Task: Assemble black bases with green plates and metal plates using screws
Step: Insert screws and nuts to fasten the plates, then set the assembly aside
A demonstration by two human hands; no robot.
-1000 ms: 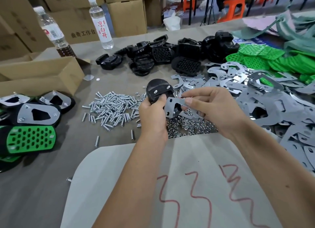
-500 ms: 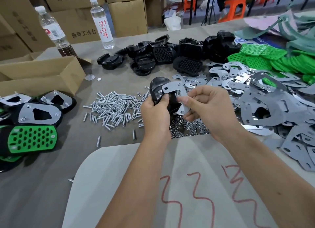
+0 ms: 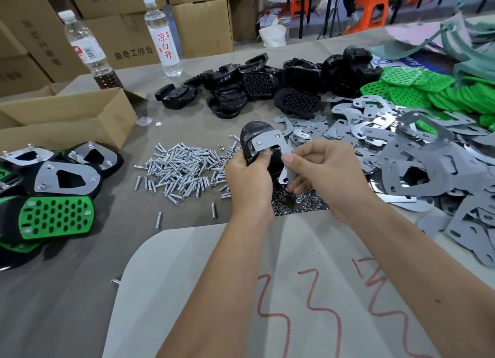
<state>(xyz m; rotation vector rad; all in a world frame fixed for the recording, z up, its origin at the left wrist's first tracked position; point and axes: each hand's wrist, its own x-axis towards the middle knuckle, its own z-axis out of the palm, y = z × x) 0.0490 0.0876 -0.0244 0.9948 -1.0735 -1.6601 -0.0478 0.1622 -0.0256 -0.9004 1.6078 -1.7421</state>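
Above the heap of loose nuts (image 3: 300,205), near the middle of the table (image 3: 67,290), the person's left hand (image 3: 247,180) gripped a black base (image 3: 257,135) held nearly upright, fingers curled round its lower edge and the thumb lying up against its face. A metal plate (image 3: 270,143) lay flat on that face, its two upper holes sitting over what looked like screw ends. The right hand (image 3: 324,170) pinched the plate's lower leg between thumb and forefinger, just beside the left thumb.

The base looked like rigid moulded plastic with a glossy skin, light enough for one hand but likely slippery, so a wrap round its rim seemed safer than a fingertip hold. The plate seemed thin, stiff sheet metal, light, with stamped edges that could be sharp; holding it by a leg edge, clear of the holes, would keep those holes free for fasteners.

Left of the hands lay a spread of screws (image 3: 182,170). Further left sat finished assemblies, one showing a green plate (image 3: 57,217), beside a cardboard box (image 3: 67,116). Beyond lay more black bases (image 3: 257,84), with loose metal plates (image 3: 401,148) piled to the right and green plates (image 3: 428,89) behind them. Two bottles (image 3: 163,33) stood at the far edge.
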